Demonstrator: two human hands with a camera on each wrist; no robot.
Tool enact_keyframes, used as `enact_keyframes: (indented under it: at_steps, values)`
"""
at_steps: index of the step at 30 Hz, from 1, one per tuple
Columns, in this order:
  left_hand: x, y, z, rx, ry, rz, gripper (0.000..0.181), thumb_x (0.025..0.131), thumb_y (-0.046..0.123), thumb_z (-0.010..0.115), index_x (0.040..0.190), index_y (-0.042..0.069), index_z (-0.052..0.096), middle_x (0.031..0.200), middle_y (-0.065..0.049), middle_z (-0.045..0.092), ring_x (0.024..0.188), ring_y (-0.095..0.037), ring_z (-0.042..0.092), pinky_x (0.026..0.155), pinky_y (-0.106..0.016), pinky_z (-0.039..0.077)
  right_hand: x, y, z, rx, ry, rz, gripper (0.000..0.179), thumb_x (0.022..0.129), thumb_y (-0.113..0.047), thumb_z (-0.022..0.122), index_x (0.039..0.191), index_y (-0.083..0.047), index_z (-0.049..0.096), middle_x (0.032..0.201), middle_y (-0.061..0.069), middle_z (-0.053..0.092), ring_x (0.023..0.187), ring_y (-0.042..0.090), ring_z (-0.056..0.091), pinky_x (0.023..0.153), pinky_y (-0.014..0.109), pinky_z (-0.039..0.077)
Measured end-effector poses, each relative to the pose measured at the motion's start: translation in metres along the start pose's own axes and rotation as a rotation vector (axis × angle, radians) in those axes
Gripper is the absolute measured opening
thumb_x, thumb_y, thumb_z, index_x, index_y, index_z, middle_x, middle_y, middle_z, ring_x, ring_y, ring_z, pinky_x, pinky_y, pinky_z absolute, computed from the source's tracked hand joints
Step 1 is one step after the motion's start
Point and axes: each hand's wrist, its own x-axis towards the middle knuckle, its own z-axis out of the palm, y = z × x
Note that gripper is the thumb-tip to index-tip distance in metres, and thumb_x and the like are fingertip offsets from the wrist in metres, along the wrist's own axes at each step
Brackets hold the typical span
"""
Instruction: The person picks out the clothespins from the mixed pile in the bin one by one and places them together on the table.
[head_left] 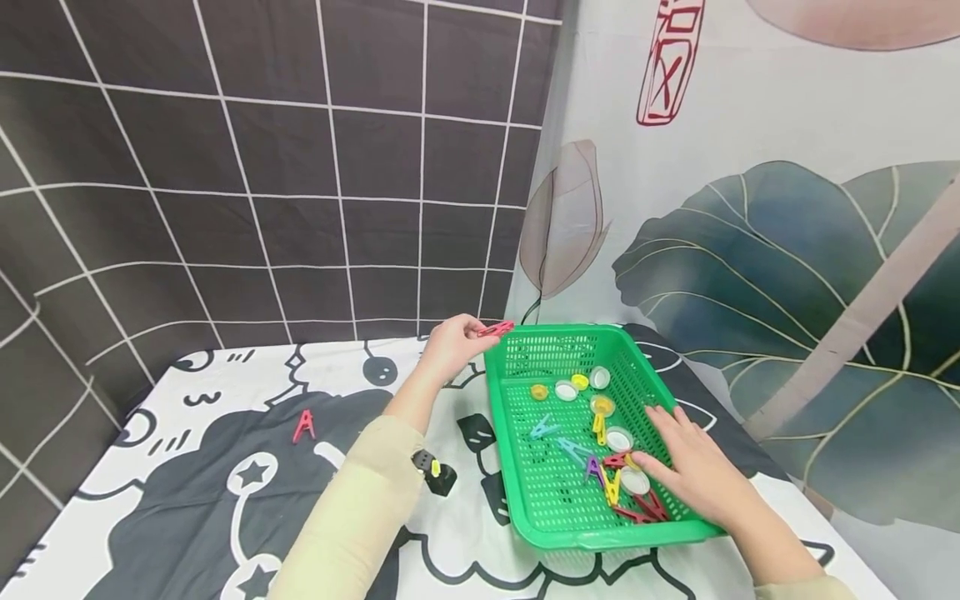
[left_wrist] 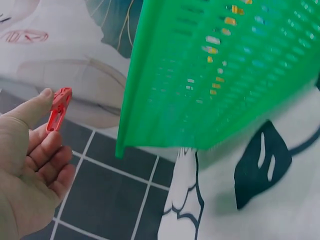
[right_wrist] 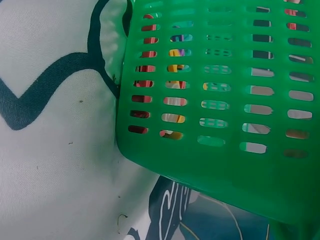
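In the head view my left hand (head_left: 452, 348) pinches a red clothespin (head_left: 496, 329) at the far left corner of the green basket (head_left: 498, 454). The left wrist view shows this clothespin (left_wrist: 60, 109) between thumb and fingers, beside the basket's wall (left_wrist: 155, 100). My right hand (head_left: 693, 462) lies over the basket's right rim with its fingers extended; whether it touches anything inside I cannot tell. Near its thumb are a white bottle cap (head_left: 634, 480) and red clothespins (head_left: 654, 506). The right wrist view shows the basket's wall (right_wrist: 225, 165) but no hand.
In the basket lie more caps, such as a white one (head_left: 566, 390), plus blue clothespins (head_left: 544, 427), a purple one (head_left: 594, 469) and yellow ones (head_left: 611, 488). Another red clothespin (head_left: 303, 426) lies on the patterned cloth (head_left: 187, 467) at left. Behind hangs a dark grid curtain (head_left: 262, 150).
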Motion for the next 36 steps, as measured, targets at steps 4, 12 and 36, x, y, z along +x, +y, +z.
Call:
enact_keyframes:
  at_steps: [4, 12, 36]
  values:
    - [-0.005, -0.012, -0.007, 0.012, 0.031, -0.018, 0.03, 0.081, 0.034, 0.071, 0.099, 0.01, 0.066, 0.084, -0.001, 0.061, 0.076, -0.017, 0.055, 0.065, -0.029, 0.045, 0.0, -0.001, 0.0, -0.005, -0.004, 0.003, 0.075, 0.091, -0.045, 0.056, 0.143, 0.003, 0.031, 0.142, 0.031, 0.032, 0.133, 0.051, 0.017, 0.102, 0.065, 0.017]
    - [-0.014, -0.038, -0.018, 0.056, 0.072, -0.071, 0.03, 0.08, 0.033, 0.071, 0.096, 0.007, 0.065, 0.084, -0.003, 0.061, 0.077, -0.02, 0.055, 0.066, -0.032, 0.045, -0.001, 0.0, -0.001, -0.02, 0.002, 0.001, 0.074, 0.091, -0.045, 0.056, 0.142, 0.003, 0.032, 0.141, 0.031, 0.034, 0.132, 0.052, 0.018, 0.102, 0.064, 0.018]
    - [-0.055, -0.099, -0.046, 0.173, 0.359, -0.215, 0.031, 0.08, 0.028, 0.07, 0.083, -0.001, 0.061, 0.08, -0.016, 0.063, 0.077, -0.034, 0.057, 0.073, -0.045, 0.046, 0.002, -0.002, 0.001, -0.015, -0.004, -0.01, 0.076, 0.092, -0.046, 0.053, 0.142, 0.006, 0.03, 0.14, 0.032, 0.033, 0.132, 0.052, 0.017, 0.105, 0.063, 0.011]
